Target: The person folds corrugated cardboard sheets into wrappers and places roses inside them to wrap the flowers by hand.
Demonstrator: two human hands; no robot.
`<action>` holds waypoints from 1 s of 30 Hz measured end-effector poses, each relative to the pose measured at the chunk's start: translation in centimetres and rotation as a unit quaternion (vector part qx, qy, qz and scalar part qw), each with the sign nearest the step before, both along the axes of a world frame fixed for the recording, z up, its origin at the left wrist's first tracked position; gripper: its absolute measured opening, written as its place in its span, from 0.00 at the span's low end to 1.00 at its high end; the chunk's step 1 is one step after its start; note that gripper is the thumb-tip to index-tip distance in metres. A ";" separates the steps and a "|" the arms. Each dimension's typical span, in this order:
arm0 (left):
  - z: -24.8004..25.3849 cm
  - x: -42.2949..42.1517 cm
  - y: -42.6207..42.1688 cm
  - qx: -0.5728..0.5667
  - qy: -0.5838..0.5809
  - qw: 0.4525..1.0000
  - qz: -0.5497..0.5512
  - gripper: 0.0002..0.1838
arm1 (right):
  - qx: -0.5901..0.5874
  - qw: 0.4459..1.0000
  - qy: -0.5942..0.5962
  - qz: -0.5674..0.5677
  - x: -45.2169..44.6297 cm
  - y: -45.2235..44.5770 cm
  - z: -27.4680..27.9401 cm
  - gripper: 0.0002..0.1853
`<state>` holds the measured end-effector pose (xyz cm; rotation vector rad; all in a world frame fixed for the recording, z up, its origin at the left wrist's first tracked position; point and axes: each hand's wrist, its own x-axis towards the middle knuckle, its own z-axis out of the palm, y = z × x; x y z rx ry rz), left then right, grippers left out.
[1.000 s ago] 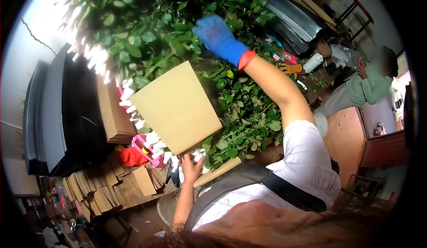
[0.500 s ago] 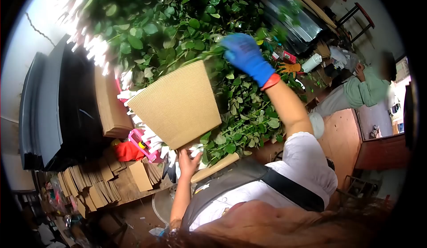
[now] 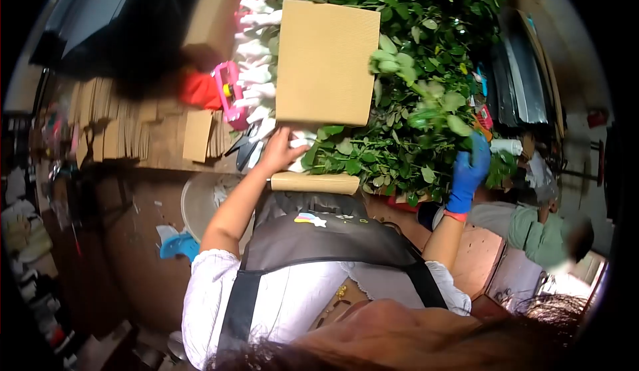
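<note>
My left hand [image 3: 283,151] is bare and rests at the lower left corner of a ribbed cardboard sheet [image 3: 326,65], thumb spread away from the fingers. Its fingertips touch the sheet's edge and the white-wrapped stem ends [image 3: 256,75] beside it. My right hand [image 3: 471,171], in a blue glove with a red cuff, is closed at the right side of the pile. From it a leafy stem [image 3: 432,98], blurred by motion, reaches up and left towards the sheet. Under the sheet lies a thick heap of green leafy stems [image 3: 399,151].
A rolled cardboard edge [image 3: 316,183] lies between the pile and my apron. On the left are a pink plastic holder [image 3: 231,95], black scissors [image 3: 243,148] and stacked cardboard pieces [image 3: 120,131]. A person in a green top [image 3: 549,231] is at the right.
My gloved right hand has moved from above the leaves down to the right, with the leafy stem trailing. The view has turned. My left hand stays by the sheet's lower edge.
</note>
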<state>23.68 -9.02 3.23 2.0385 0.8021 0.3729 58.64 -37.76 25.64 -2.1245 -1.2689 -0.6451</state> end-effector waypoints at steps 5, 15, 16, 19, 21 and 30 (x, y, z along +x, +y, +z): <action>0.0 0.0 0.0 0.032 0.030 0.999 0.002 0.34 | 0.226 0.960 0.162 0.041 -3.0 -2.3 5.3 0.24; 0.6 0.0 -0.3 0.039 -0.009 0.999 0.011 0.32 | 0.231 0.961 0.097 0.120 -8.8 0.3 10.3 0.19; 0.6 0.0 -0.3 0.030 0.002 1.000 0.010 0.32 | 0.241 0.956 0.115 0.119 -8.9 -0.1 10.4 0.19; 0.0 0.0 0.2 0.070 -0.061 0.995 -0.042 0.29 | 0.136 0.977 0.066 0.151 -8.8 -0.2 12.0 0.18; 0.0 0.0 0.4 0.093 -0.172 0.977 -0.081 0.20 | -0.044 0.981 -0.064 0.178 -9.0 1.6 13.2 0.22; 0.0 0.1 0.2 0.024 0.005 1.000 -0.008 0.27 | -0.385 0.921 -0.036 -0.033 -5.5 4.5 -5.4 0.24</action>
